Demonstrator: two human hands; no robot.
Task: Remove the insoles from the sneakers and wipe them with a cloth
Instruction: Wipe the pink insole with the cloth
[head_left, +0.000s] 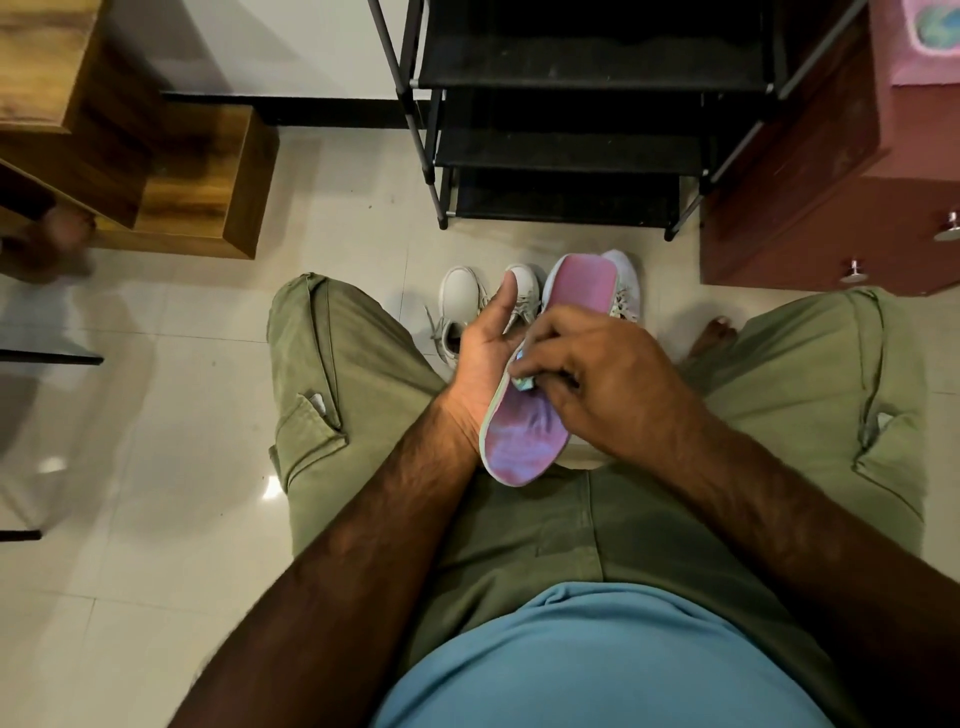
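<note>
The left grip (485, 345) holds the pink insole (519, 441) from beneath, thumb raised, above the lap. The right grip (608, 374) pinches a small cloth (521, 383) in curled fingers and presses it on the middle of the insole. White sneakers (460, 296) stand on the tiled floor (156, 467) just beyond the hands, in front of a black shoe rack (571, 150).

- insole (524, 441): pink, shading to violet at the heel, pale rim;
- cloth (521, 383): pale greenish scrap;
- sneakers (460, 291): white, grey laces;
- shorts (337, 364): olive green;
- shirt (597, 660): light blue;
- shoe rack (566, 150): black;
- cabinet (810, 208): dark red;
- wooden unit (208, 182): brown, streaked grain;
- floor (156, 467): cream tiles
</note>
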